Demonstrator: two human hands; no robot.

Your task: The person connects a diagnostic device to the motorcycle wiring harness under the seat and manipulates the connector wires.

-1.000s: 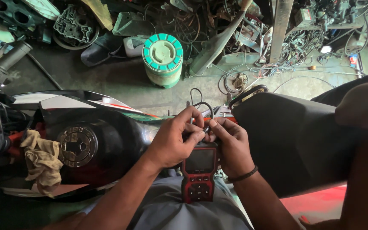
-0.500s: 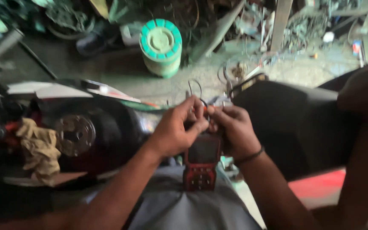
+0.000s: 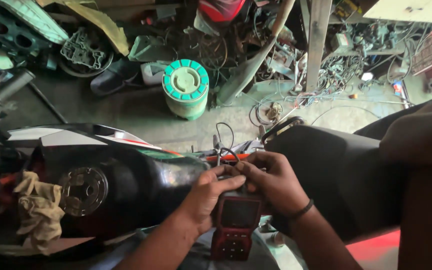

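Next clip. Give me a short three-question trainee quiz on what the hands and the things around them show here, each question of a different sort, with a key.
1. True or false: both hands meet at the top end of the red handheld meter.
2. Multiple choice: the crumpled rag lies A) on the green-topped drum, B) on the black fuel tank beside its filler cap, C) on the seat.
3. Fill in: the wristband sits on the ___ hand.

Key
1. True: left hand and right hand close over its top, where thin black wires rise.
2. B: black fuel tank, filler cap.
3. Right.
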